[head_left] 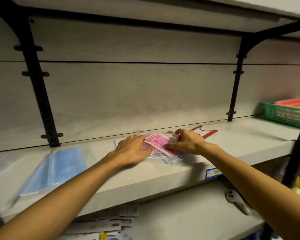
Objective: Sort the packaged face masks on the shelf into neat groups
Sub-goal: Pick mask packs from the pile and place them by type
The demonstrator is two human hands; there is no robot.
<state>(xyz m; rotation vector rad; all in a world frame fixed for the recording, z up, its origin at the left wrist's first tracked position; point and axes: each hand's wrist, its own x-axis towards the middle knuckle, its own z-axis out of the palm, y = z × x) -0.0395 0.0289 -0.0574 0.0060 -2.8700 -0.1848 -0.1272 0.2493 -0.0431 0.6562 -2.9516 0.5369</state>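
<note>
— Masks, where are they?
— Pink packet (157,142) lies atop a loose pile mid-shelf (232,144); my right hand (189,143) pinches its edge, my left hand (132,149) lies flat against the pile. Blue packets (55,168) sit left.

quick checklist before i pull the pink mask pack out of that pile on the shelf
1. Right hand has a grip on the pink mask pack: ok, fingers curl over its far edge.
2. Left hand steadies the pile: ok, it rests on the left side.
3. Pink pack free of the packs under it: cannot tell, they overlap.
4. Blue mask packs lie apart from the pile: ok, well to the left.
5. Bare shelf on the right for a new group: ok.
6. Green basket out of the way: ok.
</note>
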